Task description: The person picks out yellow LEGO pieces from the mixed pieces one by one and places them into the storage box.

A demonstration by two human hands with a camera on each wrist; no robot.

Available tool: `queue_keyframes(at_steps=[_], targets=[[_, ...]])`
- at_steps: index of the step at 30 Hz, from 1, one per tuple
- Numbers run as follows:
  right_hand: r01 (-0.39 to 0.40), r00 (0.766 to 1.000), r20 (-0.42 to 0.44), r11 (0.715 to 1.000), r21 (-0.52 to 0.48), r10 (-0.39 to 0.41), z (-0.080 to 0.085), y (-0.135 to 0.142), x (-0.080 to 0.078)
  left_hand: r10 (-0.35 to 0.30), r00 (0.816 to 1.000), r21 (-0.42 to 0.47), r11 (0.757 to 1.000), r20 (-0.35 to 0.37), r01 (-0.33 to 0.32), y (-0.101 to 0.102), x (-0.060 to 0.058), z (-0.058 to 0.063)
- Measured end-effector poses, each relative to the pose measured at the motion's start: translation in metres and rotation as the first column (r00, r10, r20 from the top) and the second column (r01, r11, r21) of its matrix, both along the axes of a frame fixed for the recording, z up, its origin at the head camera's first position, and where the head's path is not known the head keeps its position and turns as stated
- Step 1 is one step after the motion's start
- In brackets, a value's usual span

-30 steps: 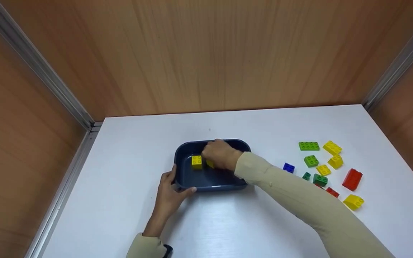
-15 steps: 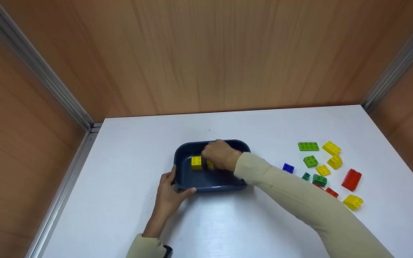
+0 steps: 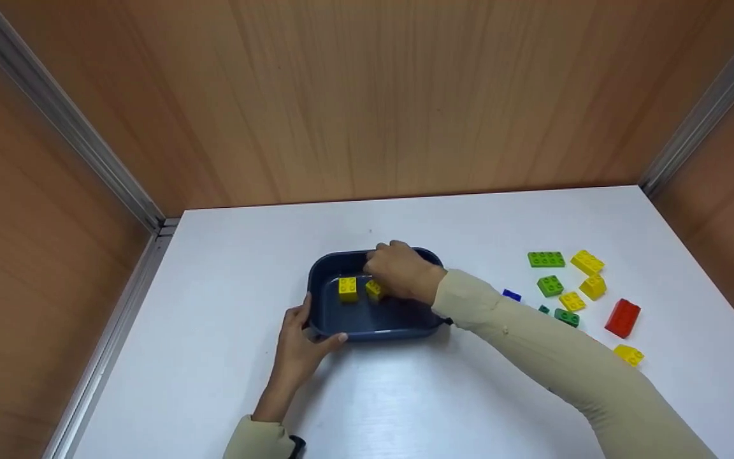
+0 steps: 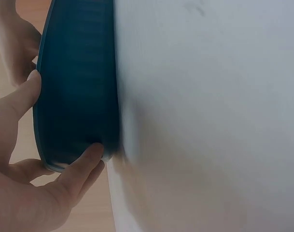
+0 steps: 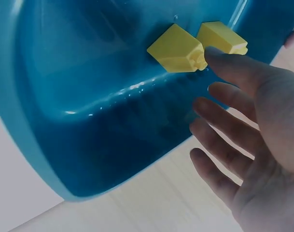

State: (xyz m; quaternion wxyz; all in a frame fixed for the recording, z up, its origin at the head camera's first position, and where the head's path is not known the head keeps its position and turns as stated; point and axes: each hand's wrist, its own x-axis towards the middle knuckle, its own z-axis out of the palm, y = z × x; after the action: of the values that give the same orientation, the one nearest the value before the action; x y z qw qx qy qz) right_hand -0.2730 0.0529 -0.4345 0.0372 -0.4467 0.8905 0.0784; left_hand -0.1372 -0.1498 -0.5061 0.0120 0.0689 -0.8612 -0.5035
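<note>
A yellow brick (image 3: pixel 373 290) sits turned askew in the tray (image 3: pixel 373 334), under the edge of the right hand (image 3: pixel 399 271) and just beside a second yellow brick (image 3: pixel 347 289). The fingers (image 5: pixel 229 122) are apart and relaxed, thumb tip at the bricks; contact cannot be told. The brick looks light, stiff and sturdy, best pinched across its flat sides. The left hand (image 3: pixel 302 344) grips the tray's near left corner. Right of it on the table (image 3: pixel 456 408) lie green bricks (image 3: pixel 546 259), yellow ones, a red brick (image 3: pixel 622 318) and a blue brick (image 3: pixel 511 295), the right sleeve (image 3: pixel 539 344) screening some.
</note>
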Motion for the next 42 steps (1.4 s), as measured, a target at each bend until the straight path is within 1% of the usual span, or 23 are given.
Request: queue_keyframes(at_steps=[5, 8, 12, 19, 22, 26, 34, 42], targets=[[-0.002, 1.0, -0.013, 0.996, -0.087, 0.001, 0.006, 0.013, 0.003, 0.003, 1.0, -0.009, 1.0, -0.003, -0.003, 0.001, -0.001, 0.001], [0.001, 1.0, -0.029, 0.993, -0.12, -0.004, 0.007, 0.022, 0.004, 0.009, 1.0, -0.006, 1.0, -0.003, -0.009, 0.001, -0.001, 0.002], [0.012, 0.999, -0.044, 0.99, -0.139, -0.018, 0.006, 0.034, 0.006, 0.014, 1.0, -0.001, 1.0, 0.005, -0.014, 0.001, -0.001, 0.001], [0.039, 0.997, -0.054, 0.982, -0.184, -0.049, 0.008, 0.054, 0.011, 0.019, 1.0, -0.026, 1.0, 0.02, -0.019, 0.0, -0.002, 0.0], [0.051, 0.996, -0.059, 0.979, -0.199, -0.064, 0.008, 0.061, 0.012, 0.021, 0.999, -0.019, 1.0, 0.027, -0.021, 0.001, -0.001, 0.0], [0.066, 0.994, -0.075, 0.974, -0.216, -0.084, 0.008, 0.07, 0.016, 0.018, 1.0, -0.018, 1.0, 0.022, -0.018, 0.001, -0.001, 0.0], [0.102, 0.988, -0.08, 0.953, -0.286, -0.129, 0.01, 0.089, 0.023, 0.026, 1.0, -0.019, 0.999, 0.017, -0.026, 0.002, -0.001, 0.0], [0.082, 0.979, -0.151, 0.945, -0.316, -0.135, 0.007, 0.11, 0.026, 0.019, 1.0, -0.043, 0.999, 0.003, -0.019, 0.002, -0.002, 0.001]])
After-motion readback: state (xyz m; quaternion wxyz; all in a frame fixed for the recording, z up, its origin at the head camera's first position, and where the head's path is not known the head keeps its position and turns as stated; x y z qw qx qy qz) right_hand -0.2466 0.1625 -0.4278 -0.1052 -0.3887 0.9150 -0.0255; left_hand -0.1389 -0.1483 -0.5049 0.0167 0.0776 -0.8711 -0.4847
